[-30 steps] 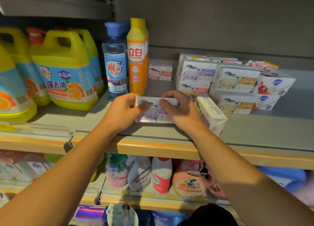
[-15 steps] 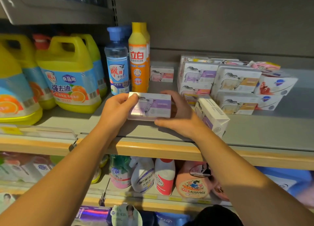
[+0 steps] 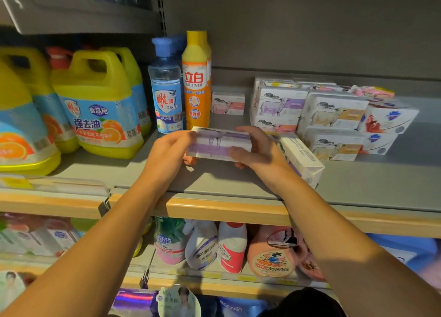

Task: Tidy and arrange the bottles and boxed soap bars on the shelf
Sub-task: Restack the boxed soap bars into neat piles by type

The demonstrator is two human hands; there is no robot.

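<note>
Both hands are gripping 1 purple soap box (image 3: 220, 144), left hand (image 3: 170, 153) at its left end, right hand (image 3: 259, 149) w/ fingers curled round the right end, just above the shelf (image 3: 226, 185). Risk: the right wrist is sitting against the tilted white box (image 3: 300, 158) near the shelf edge, prob. nudging it off. Blue bottle (image 3: 165, 90) & orange bottle (image 3: 196, 82) are standing capped; the blue bottle's upper part looks clear, the orange one's contents are hidden.

The shelf (image 3: 358, 185) is smooth matt grey metal with a wood-look front edge (image 3: 214, 209). The yellow jugs (image 3: 100, 106) and orange bottle (image 3: 195, 78) are glossy plastic with shiny printed labels, the blue-capped bottle (image 3: 164, 82) clear plastic. The soap boxes (image 3: 334, 111) look like smooth printed cardboard.
</note>
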